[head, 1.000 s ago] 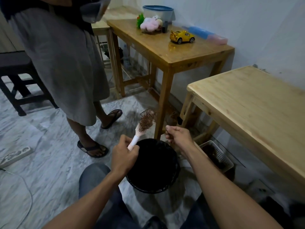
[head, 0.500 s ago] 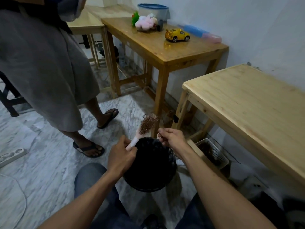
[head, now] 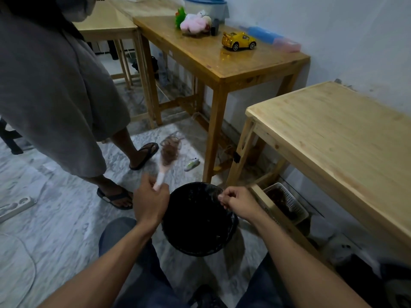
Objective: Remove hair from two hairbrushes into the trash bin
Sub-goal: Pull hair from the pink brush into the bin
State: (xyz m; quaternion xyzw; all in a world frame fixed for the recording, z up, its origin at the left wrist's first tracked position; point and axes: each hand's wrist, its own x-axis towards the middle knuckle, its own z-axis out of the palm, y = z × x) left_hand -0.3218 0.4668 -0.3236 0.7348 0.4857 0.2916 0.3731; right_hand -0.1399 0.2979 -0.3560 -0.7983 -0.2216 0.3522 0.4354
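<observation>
- The left hand [head: 150, 202], at lower centre of the frame, is clenched around the pale pink handle of a hairbrush [head: 165, 162].
- The hairbrush rises up and slightly right out of that grip; its head is matted with brown hair [head: 170, 150], with loose strands curling above the head.
- The right hand [head: 239, 204], right of centre, has its fingers curled with thumb and fingertips pinched together; fine strands seem to be held in the pinch, but they are too thin to tell for sure.
- That pinch sits over the upper right rim of a round black trash bin [head: 189, 247], which stands on the floor between the two hands.
- The person's knees in dark trousers frame the bin at the bottom of the frame.
- A white slotted basket [head: 291, 202] with dark contents lies on the floor just right of the bin, under a light wooden desk [head: 344, 138] that fills the right side.
- A small white and green object [head: 192, 164] lies on the marble floor [head: 55, 218] above the bin.
- A darker wooden desk [head: 200, 56] at upper centre carries a yellow toy car [head: 239, 41], a pink plush toy [head: 193, 24] and a blue-lidded tub [head: 205, 5].
- A second person in a grey garment [head: 51, 85] and sandals stands at upper left.
- A white power strip [head: 13, 206] lies at the left edge.
</observation>
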